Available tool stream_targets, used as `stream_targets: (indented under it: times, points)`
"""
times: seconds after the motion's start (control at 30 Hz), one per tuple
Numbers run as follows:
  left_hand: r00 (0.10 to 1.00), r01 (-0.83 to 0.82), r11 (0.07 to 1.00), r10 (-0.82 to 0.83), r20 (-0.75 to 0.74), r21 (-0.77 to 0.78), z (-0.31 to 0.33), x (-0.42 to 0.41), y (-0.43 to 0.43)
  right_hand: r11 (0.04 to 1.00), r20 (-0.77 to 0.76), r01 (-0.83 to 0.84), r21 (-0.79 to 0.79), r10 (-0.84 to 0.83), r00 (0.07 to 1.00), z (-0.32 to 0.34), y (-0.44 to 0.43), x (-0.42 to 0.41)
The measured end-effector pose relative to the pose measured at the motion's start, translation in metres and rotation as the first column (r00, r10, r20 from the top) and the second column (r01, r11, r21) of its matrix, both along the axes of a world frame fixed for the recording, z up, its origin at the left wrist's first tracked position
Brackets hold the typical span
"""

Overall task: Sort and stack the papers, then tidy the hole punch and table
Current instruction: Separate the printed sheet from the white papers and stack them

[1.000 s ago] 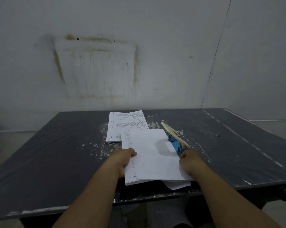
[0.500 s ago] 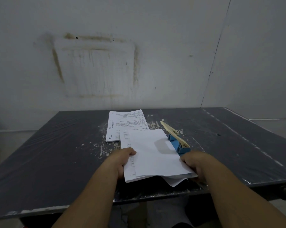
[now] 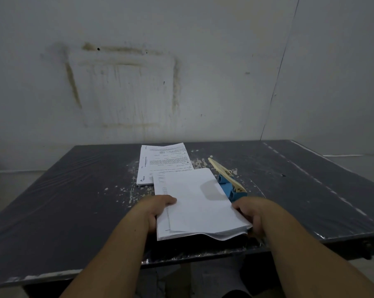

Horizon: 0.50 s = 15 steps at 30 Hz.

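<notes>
While a hole punch (image 3: 228, 186) is sitting centre-frame, a paper sheaf (image 3: 200, 208) is being gripped by left hand (image 3: 157, 208) and right hand (image 3: 251, 212).

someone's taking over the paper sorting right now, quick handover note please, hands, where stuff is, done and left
Left grip holds the left edge of the near paper bundle; right grip holds its right near corner.
Bundle sits at the table's near edge, sheets uneven.
A second stack of printed papers lies beyond it; hole punch, lever up, is right of the bundle.
Done: papers gathered in two piles.
Left: square and stack them, tidy the punch, clear the white specks.
</notes>
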State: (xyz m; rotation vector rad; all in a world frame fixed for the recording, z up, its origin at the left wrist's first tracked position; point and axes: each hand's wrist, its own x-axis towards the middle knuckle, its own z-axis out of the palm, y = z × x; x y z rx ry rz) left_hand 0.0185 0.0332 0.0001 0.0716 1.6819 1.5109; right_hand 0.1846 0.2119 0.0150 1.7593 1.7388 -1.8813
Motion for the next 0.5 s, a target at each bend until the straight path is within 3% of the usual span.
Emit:
stream_targets:
  times: [0.23, 0.4, 0.5]
  points:
    - [0.999, -0.011, 1.000, 0.010, -0.033, -0.024, 0.0025, 0.0001, -0.0021, 0.999, 0.032, 0.010, 0.047, -0.012, 0.999, -0.0109, -0.0012, -0.0036]
    - [0.984, -0.022, 0.998, 0.011, -0.180, -0.060, 0.0056, 0.0037, 0.0034, 0.990, 0.051, 0.014, 0.144, -0.022, 0.998, -0.0075, -0.0003, -0.0065]
    - [0.931, -0.023, 0.980, -0.052, -0.362, -0.198, 0.0073, 0.0010, 0.0071, 0.978, 0.029, 0.036, 0.206, -0.043, 0.999, -0.0092, 0.0027, -0.0071]
